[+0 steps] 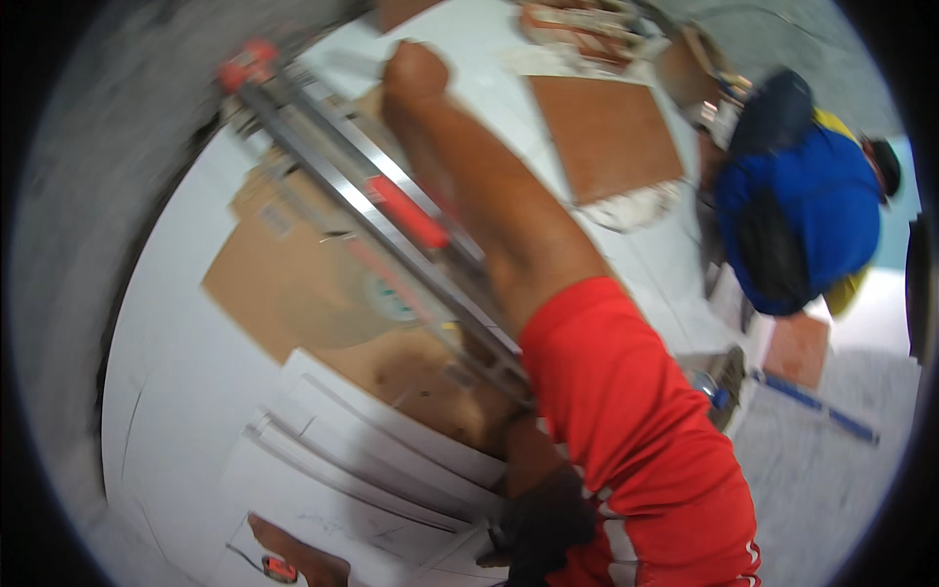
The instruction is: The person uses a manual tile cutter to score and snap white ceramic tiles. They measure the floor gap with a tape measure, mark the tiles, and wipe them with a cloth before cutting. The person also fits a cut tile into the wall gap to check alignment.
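Observation:
My right arm, in a short red sleeve, stretches forward over a tile cutter with two metal rails (328, 181). My right hand (416, 73) is closed beyond the rails, near their far end; it is blurred, and what it holds, if anything, is hidden. A red part (406, 210) sits on the rails, and another red piece (246, 67) marks their far end. Brown cardboard (284, 293) lies beside and under the cutter. My left hand does not show. A blurred black shape (543, 533) below the sleeve cannot be made out.
A brown square tile (606, 137) lies at the far right, near stacked reddish pieces (577, 34). Further right are a blue and black bag (807, 201) and a blue bar (817, 406). A bare foot (303, 556) and a tape measure (279, 568) are near left on white sheeting.

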Action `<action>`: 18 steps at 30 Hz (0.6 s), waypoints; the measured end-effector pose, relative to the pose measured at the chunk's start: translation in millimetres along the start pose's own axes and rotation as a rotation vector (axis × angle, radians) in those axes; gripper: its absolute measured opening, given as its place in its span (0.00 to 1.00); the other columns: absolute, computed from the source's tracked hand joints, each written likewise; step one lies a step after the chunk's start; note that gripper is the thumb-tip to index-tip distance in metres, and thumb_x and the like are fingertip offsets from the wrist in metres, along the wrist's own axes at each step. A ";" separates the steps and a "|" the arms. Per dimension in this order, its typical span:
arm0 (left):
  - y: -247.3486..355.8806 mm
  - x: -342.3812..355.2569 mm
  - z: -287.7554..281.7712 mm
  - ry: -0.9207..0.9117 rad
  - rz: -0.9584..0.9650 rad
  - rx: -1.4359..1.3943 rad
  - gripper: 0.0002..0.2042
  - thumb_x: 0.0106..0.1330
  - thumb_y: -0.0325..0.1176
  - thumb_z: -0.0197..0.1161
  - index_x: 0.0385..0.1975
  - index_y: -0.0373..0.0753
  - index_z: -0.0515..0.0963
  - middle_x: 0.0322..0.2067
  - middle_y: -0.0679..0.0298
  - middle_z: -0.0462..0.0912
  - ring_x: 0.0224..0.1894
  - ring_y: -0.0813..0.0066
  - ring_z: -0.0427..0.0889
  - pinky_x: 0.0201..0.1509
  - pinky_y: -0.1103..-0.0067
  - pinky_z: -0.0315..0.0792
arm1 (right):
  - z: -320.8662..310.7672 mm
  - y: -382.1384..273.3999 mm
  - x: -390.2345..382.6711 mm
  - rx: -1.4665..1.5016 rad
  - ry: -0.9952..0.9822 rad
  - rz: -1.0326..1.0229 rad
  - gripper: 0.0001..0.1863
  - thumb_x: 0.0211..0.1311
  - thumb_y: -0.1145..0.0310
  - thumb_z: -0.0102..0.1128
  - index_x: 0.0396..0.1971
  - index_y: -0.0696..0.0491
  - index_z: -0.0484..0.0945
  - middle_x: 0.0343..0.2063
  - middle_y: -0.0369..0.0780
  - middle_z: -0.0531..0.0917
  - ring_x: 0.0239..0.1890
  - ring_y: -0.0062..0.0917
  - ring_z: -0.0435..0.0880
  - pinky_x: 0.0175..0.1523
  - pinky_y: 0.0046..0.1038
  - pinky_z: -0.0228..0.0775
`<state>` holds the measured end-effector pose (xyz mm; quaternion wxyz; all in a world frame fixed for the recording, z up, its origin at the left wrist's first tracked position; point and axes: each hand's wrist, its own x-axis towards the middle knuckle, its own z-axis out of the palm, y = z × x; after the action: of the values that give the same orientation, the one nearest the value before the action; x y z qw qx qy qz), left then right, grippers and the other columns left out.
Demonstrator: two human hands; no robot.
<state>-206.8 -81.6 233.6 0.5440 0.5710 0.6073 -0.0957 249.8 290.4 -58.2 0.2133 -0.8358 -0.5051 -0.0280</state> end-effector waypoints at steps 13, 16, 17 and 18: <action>8.7 -64.3 15.4 0.019 0.031 0.089 0.28 0.70 0.46 0.62 0.62 0.33 0.73 0.50 0.44 0.81 0.52 0.50 0.82 0.57 0.63 0.73 | -86.9 58.1 -129.8 0.363 -0.467 0.174 0.15 0.64 0.71 0.53 0.44 0.61 0.83 0.50 0.59 0.82 0.56 0.49 0.81 0.64 0.45 0.70; -4.2 -97.4 8.4 0.044 -0.033 0.053 0.27 0.69 0.46 0.63 0.62 0.32 0.73 0.50 0.44 0.82 0.51 0.50 0.82 0.56 0.63 0.73 | -52.3 89.8 -122.2 0.547 -0.236 0.284 0.14 0.70 0.67 0.45 0.39 0.58 0.80 0.44 0.55 0.84 0.45 0.43 0.84 0.52 0.44 0.74; -2.3 -112.8 12.6 0.052 -0.068 0.042 0.27 0.69 0.45 0.63 0.62 0.32 0.73 0.50 0.44 0.82 0.51 0.50 0.82 0.56 0.63 0.73 | -50.6 87.5 -112.4 0.565 -0.284 0.332 0.14 0.71 0.67 0.45 0.37 0.57 0.80 0.41 0.53 0.84 0.40 0.40 0.84 0.45 0.44 0.74; 9.2 -116.4 9.3 0.082 -0.087 0.100 0.26 0.70 0.43 0.62 0.62 0.31 0.73 0.50 0.44 0.82 0.51 0.50 0.83 0.56 0.64 0.74 | -54.4 82.4 -104.7 0.503 -0.251 0.277 0.11 0.67 0.69 0.51 0.38 0.57 0.81 0.39 0.53 0.85 0.40 0.42 0.85 0.46 0.44 0.75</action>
<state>-222.8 -154.0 324.3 0.4846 0.5740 0.6479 -0.1262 278.4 149.4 -63.4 0.3512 -0.8147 -0.3998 0.2305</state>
